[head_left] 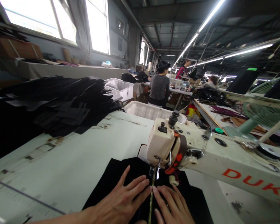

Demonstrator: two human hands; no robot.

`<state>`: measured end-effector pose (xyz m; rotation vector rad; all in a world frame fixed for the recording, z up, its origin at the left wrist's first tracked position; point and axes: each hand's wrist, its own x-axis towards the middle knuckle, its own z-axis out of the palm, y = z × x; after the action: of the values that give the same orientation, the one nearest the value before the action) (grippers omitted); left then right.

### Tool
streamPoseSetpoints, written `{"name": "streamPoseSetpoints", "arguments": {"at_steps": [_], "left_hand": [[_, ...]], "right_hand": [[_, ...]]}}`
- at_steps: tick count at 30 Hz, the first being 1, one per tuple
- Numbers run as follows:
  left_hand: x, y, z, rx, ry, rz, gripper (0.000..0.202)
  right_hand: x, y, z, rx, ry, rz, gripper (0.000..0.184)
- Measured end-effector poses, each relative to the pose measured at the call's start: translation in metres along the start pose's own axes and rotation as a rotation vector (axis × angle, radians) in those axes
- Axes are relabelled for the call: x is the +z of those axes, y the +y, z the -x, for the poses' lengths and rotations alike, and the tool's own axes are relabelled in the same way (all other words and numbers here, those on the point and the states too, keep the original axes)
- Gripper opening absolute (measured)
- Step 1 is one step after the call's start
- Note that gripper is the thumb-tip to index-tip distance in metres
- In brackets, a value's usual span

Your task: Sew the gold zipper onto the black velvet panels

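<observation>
A piece of black fabric [116,177] lies on the white sewing table [67,158] under the head of a cream sewing machine [163,143]. My left hand [124,200] rests flat on the fabric, fingers stretched toward the needle. Beside it, my right hand [171,207] also lies flat on the cloth, fingers spread. A thin yellowish strip [151,199] runs between the two hands up to the presser foot [153,170]. Neither hand grips anything.
A large heap of black cut pieces [53,102] covers the table's left side. White plastic bins [144,110] stand behind the machine. A green fan [266,109] sits at the right. Other people [159,87] work at tables farther back.
</observation>
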<state>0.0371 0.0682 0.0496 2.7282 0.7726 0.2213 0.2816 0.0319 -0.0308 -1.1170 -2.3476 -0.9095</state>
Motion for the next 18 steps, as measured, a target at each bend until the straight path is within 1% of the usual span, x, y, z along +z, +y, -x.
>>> {"name": "streamPoseSetpoints", "arguments": {"at_steps": [3,6,12,15,18], "left_hand": [[0.004,-0.003,0.001,0.017,0.046,0.027,0.072],[0.005,-0.003,0.002,0.013,0.053,0.034,0.074],[-0.003,0.001,-0.001,0.009,0.014,0.040,0.068],[-0.002,-0.003,-0.004,-0.022,-0.023,0.041,0.068],[0.001,-0.009,-0.008,-0.025,-0.044,0.053,0.071]], "right_hand": [[0.001,0.000,0.000,0.004,0.002,-0.010,0.038],[0.001,0.001,0.000,-0.030,-0.008,-0.017,0.038],[-0.001,0.001,-0.004,-0.046,-0.030,-0.001,0.037],[-0.003,0.003,-0.011,-0.022,-0.031,0.020,0.036],[-0.006,0.005,-0.021,0.030,-0.022,-0.017,0.034]]}}
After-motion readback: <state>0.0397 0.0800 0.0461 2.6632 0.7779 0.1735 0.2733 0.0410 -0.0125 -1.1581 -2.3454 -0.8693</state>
